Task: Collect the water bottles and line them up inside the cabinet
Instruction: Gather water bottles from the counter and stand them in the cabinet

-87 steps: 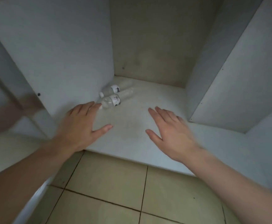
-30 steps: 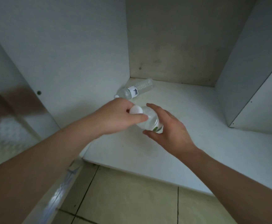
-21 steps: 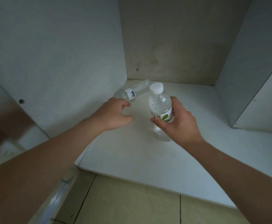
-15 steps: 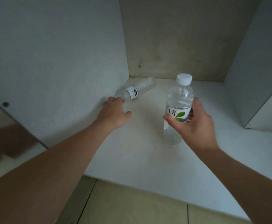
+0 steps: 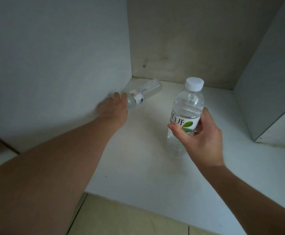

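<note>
Nearest, the right hand (image 5: pixel 199 133) grasps the upright clear plastic water bottle with a white cap and green-leaf label (image 5: pixel 185 116), thumb across the label front, fingers wrapped behind. Its base sits at or just above the white cabinet floor (image 5: pixel 138 167); contact cannot be confirmed. Risk: released before the base is flat, this tall, narrow, nearly full bottle would probably tip, most likely away from the thumb, where nothing supports it.

Beyond and to the left of that grip, the left hand (image 5: pixel 113 107) reaches the neck end of the second clear plastic bottle, lying on its side with a white label (image 5: pixel 141 94). The hand is motion-blurred, so whether its fingers are closed on the bottle or only touching it cannot be told. Risk: a round body on a smooth panel would likely roll from a glancing touch toward the rear corner, and a one-ended lift could let the base swing into the grey-white left side panel (image 5: pixel 53 56) beside it.

Surface and room: the floor is smooth, white, faintly scuffed, otherwise bare. Beige floor tiles (image 5: pixel 129 221) lie below its front edge. Farthest, a stained beige back panel (image 5: pixel 180 39) and a grey right side panel (image 5: pixel 270 65) close the compartment; light is dim.
</note>
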